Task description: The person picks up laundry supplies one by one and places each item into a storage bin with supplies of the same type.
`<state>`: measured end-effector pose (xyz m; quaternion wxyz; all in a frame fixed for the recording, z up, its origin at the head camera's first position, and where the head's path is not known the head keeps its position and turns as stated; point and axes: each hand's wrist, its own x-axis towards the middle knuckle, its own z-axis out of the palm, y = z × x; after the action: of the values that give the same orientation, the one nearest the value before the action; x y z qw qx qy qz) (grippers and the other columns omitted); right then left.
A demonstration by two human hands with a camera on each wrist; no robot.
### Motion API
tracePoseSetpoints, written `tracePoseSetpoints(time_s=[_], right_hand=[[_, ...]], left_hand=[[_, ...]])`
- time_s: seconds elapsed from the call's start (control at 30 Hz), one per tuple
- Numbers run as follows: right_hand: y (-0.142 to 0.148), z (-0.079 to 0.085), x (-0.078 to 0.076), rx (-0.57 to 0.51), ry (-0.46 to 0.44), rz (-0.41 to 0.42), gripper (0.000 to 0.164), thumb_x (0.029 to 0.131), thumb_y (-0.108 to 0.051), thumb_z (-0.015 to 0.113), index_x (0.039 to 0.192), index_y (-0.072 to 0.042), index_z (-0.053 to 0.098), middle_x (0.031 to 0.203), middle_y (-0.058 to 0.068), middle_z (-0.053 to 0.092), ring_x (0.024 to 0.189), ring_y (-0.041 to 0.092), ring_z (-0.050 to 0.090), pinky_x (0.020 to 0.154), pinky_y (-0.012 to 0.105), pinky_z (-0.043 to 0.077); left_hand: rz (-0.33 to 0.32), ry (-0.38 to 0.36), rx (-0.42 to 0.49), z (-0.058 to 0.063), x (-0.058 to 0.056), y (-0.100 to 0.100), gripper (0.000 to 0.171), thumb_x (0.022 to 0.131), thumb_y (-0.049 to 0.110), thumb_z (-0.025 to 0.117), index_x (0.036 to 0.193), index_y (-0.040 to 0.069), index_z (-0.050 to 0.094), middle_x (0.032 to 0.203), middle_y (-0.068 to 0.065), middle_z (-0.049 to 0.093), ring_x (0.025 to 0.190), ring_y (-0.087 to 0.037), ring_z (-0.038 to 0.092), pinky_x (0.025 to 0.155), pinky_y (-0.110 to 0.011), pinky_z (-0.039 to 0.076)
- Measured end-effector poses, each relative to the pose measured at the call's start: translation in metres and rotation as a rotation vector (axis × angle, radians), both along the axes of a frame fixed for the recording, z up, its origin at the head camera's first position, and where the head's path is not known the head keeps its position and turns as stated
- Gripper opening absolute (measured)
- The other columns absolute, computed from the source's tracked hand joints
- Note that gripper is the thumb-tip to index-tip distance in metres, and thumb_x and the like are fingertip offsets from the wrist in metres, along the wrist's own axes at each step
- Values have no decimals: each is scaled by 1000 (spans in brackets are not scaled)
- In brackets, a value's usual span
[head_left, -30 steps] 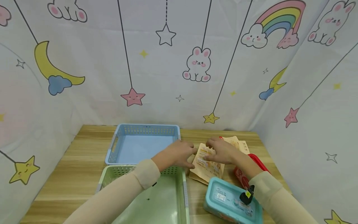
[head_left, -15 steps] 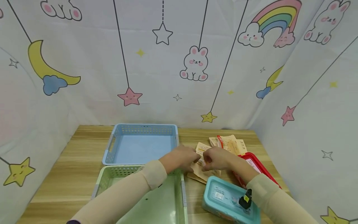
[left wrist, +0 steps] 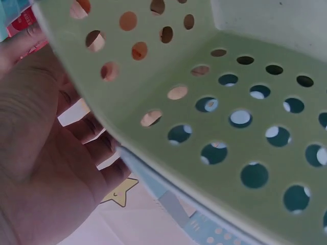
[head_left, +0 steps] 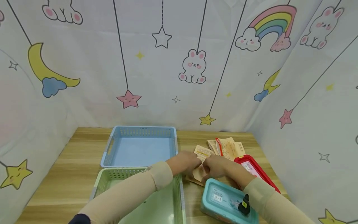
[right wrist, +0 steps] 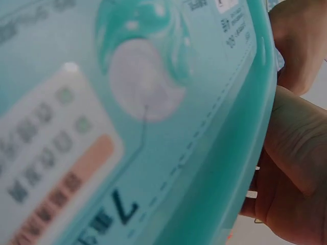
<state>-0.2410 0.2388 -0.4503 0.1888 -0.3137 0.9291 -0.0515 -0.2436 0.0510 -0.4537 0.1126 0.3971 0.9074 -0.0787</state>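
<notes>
Both hands meet over a beige printed packet [head_left: 204,151] lying just right of the green basket. My left hand [head_left: 185,163] has its fingers curled at the packet's left side, beside the basket's far right corner. Opposite it, my right hand [head_left: 219,167] pinches the packet's right side, with curled fingers and thumb. The packet looks bent between them, and a beige edge shows underneath. Fingertips are mostly hidden. In the left wrist view the left hand [left wrist: 56,158] passes beside the basket wall; in the right wrist view the right hand [right wrist: 296,168] is beyond the teal box.
The green basket [head_left: 182,199] stands front left, with a blue basket [head_left: 145,149] behind it. A teal lidded box [head_left: 226,202] sits under the right forearm. A red-lidded box [head_left: 261,171] and more beige packets [head_left: 227,147] lie at the right. A printed cloth hangs behind.
Both hands have come down and closer together. Their spread fingers have curled in at the packet's sides, and the packet has bent. The head view has shifted slightly.
</notes>
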Motion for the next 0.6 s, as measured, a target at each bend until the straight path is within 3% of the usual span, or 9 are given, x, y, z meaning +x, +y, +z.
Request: tracePoseSetpoints(time_s=[0.23, 0.37, 0.47, 0.6], right_hand=[[0, -6, 3, 95, -3, -46, 45, 79, -59, 90, 71, -23, 63, 65, -10, 57, 62, 8, 50, 59, 30, 44], [1, -8, 4, 148, -5, -92, 46, 76, -62, 89, 84, -22, 69, 74, -10, 61, 71, 12, 57, 70, 37, 53], [2, -10, 4, 171, 0, -98, 42, 81, -54, 89, 98, -20, 73, 82, -8, 64, 80, 15, 63, 80, 41, 56], [2, -11, 4, 171, -16, -94, 35, 86, -43, 86, 108, -19, 75, 88, -6, 67, 85, 16, 65, 85, 42, 57]], left_hand=[[-10, 21, 22, -13, -4, 0, 49, 82, 52, 90, 120, 28, 72, 103, 6, 64, 91, -10, 62, 76, -31, 56], [-2, 43, 32, -20, -5, 0, 65, 80, 57, 90, 133, 28, 66, 117, 3, 63, 103, -15, 65, 84, -32, 57], [-2, 60, 20, -24, -6, -1, 75, 78, 65, 88, 138, 29, 62, 126, 1, 60, 113, -17, 63, 89, -33, 57], [-14, 69, 16, -26, -8, -2, 76, 76, 69, 87, 137, 31, 60, 128, 1, 58, 115, -17, 62, 88, -33, 57]])
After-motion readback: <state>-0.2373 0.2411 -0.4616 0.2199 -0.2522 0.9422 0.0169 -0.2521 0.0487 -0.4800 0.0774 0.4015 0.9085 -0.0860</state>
